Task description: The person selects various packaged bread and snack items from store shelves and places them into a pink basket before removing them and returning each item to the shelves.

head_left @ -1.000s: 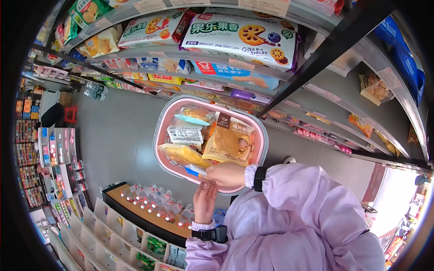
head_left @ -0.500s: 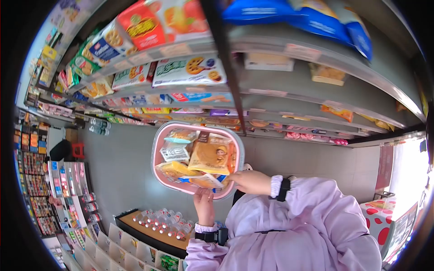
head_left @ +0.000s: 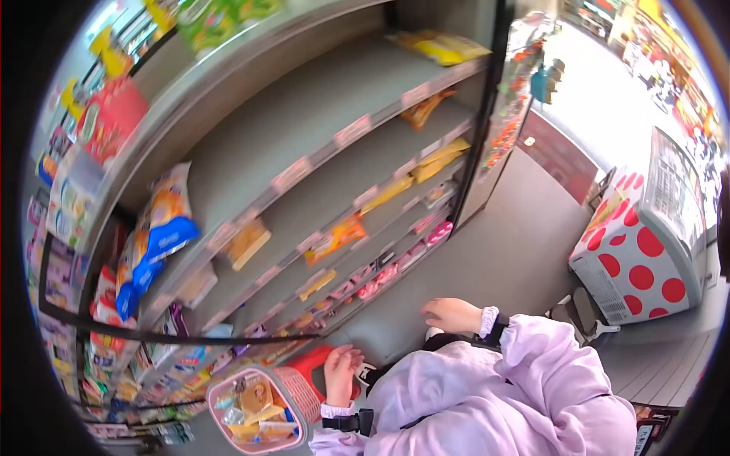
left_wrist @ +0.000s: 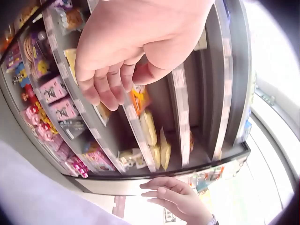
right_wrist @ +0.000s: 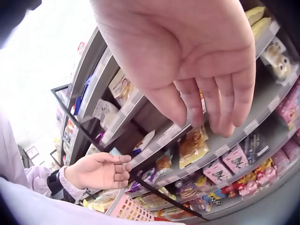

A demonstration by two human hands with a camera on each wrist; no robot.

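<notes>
Both grips empty, basket (head_left: 258,410) low by shelves (head_left: 304,144).
Left grip (head_left: 340,372) is held loosely curled on nothing, just beside the pink basket of snacks; right grip (head_left: 454,314) is seen relaxed and empty, near the shelves' foot.

Stocked snack shelves (head_left: 304,129), red-dotted freezer (head_left: 642,254), grey floor (head_left: 509,266)

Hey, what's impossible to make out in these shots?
Packets in the pink basket: head view, too small and blurred to name.
Shelf price tags: head view, motion blur, unreadable.
Red thing by the left hand: head view, partly hidden by hand and basket.
</notes>
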